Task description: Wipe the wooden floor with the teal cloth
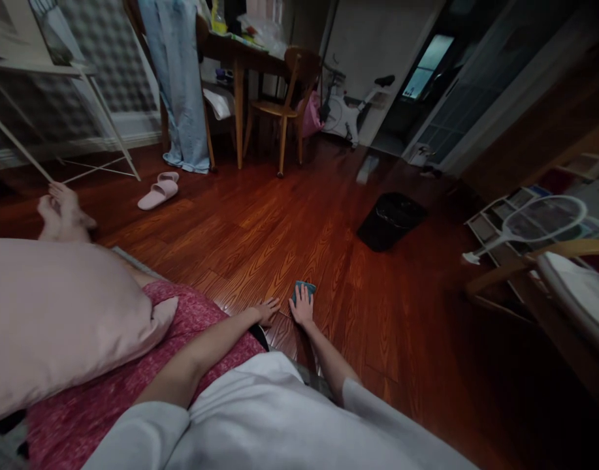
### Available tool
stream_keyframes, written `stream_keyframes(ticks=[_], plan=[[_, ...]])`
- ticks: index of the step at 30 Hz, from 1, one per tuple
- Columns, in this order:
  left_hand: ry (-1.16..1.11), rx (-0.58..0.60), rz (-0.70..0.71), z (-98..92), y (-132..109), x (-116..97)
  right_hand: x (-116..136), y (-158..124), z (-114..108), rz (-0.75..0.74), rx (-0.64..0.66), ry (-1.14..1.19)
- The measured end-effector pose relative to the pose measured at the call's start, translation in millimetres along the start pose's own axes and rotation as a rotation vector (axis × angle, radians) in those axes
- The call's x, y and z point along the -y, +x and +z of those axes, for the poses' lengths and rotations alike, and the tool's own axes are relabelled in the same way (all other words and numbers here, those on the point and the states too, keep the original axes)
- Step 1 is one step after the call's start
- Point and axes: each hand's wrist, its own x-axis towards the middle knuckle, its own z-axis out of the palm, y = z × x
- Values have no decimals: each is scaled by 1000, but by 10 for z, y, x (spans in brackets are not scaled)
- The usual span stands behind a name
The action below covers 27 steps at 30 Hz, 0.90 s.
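Note:
My right hand [303,309] lies flat with its fingers spread over a small, flat, blue-teal piece [305,285] on the wooden floor. It looks like a folded cloth or a packet; I cannot tell which, since the fingers cover much of it. To the left, my left hand [267,311] is stretched out low over the floor, fingers apart and holding nothing. Whether its fingertips touch the boards is unclear. A pink pillow [68,320] rests across the legs, over a dark pink patterned cloth [191,310].
A black bin [391,222] stands ahead on the right of the reddish wooden floor [260,228]. Pink slippers [158,194] lie ahead left, near bare feet [64,212]. Farther off are a wooden chair [279,108], jeans [179,85] and an exercise bike [345,114]. A racket [539,222] leans right.

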Motion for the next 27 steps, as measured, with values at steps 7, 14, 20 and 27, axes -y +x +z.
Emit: stream_keyframes(ticks=[7,14,20,27], plan=[[-32,-16,5,-12,-3,-16,-38,-610,118,-145,-29,-10],[-23,-15,-3,54,-6,11,-30,-1228,203,-197,-37,14],[1,3,-1,20,-39,-5,-119,-402,57,-137,-26,3],[-10,-11,-3,-5,-61,-7,-639,521,-217,140,36,11]])
